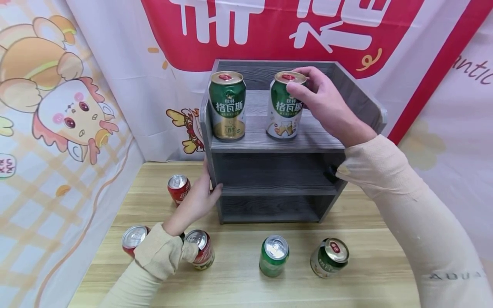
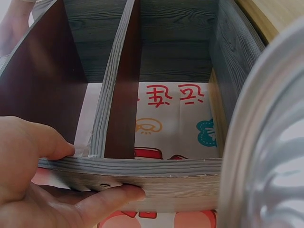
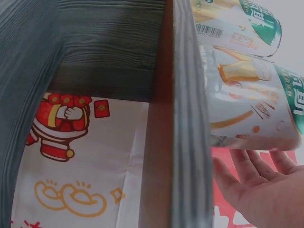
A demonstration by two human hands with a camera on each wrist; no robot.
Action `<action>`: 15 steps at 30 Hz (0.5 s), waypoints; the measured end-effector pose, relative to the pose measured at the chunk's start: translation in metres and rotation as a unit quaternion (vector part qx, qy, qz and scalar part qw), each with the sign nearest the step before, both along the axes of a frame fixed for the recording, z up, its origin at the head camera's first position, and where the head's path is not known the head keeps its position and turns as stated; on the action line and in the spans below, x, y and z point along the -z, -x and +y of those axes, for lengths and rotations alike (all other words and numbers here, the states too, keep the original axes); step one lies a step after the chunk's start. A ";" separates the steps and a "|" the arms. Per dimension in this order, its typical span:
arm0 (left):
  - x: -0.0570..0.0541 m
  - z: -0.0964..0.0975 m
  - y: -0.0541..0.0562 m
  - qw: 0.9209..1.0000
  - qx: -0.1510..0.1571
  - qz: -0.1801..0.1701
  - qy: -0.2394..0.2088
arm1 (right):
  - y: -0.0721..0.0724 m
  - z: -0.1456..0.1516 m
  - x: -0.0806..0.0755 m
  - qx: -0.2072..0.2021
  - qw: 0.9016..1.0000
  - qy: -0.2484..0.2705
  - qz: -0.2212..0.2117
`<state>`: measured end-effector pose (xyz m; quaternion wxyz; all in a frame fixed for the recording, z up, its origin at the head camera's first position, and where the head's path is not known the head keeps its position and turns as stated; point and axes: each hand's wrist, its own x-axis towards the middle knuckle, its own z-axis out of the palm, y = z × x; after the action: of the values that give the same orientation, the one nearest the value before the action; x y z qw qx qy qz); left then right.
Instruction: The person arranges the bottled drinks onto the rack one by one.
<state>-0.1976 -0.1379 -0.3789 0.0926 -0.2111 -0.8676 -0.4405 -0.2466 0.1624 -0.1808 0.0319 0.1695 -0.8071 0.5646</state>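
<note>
The right sleeve [image 1: 416, 209] looms closest, leading up to the right hand [image 1: 327, 107], whose fingers [image 1: 298, 91] are curled round the upper part of a green-and-white can [image 1: 286, 113], thumb in front and the others behind. That can is upright at the top deck [image 1: 255, 124] of a grey wooden shelf unit [image 1: 273, 191]; whether its base bears fully on the wood I cannot tell. It is probably full, so fairly weighty, with a thin wall that seems stiff yet could dent and smooth paint that may slip; the best hold is likely around the body just below the rim, squeezed gently. Well apart to its left, a green-and-gold can [image 1: 228, 109] stands beside the unit's side panel [image 1: 206, 128]. Lower down, the left hand [image 1: 196, 199] grips that panel's front edge, its thumb on the inner side and its other fingers outside. Farther out, on the tabletop [image 1: 231, 293], a green can [image 1: 273, 256] and a gold-lidded can [image 1: 329, 259] stand in front of the unit, well apart from the left sleeve [image 1: 154, 256], around which three red cans [image 1: 179, 189] are spread
</note>
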 end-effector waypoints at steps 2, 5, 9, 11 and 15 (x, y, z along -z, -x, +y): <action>0.000 0.000 0.000 1.000 -0.001 0.000 0.000 | -0.001 0.002 0.000 -0.004 1.000 0.014 0.011; 0.000 0.000 -0.001 1.000 -0.002 -0.003 -0.002 | -0.005 0.007 0.000 -0.001 1.000 0.020 0.019; 0.001 0.000 0.000 1.000 -0.003 -0.003 0.000 | -0.011 0.013 -0.001 0.006 0.999 0.024 0.022; 0.001 0.000 0.000 1.000 -0.003 -0.002 0.002 | -0.014 0.016 0.000 0.006 0.999 0.028 0.030; 0.001 0.000 0.000 1.000 -0.004 0.001 0.006 | -0.022 0.021 0.002 0.012 0.998 0.025 0.063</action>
<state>-0.1979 -0.1380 -0.3796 0.0942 -0.2083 -0.8712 -0.4345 -0.2249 0.1839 -0.1827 0.0934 0.1946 -0.7912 0.5722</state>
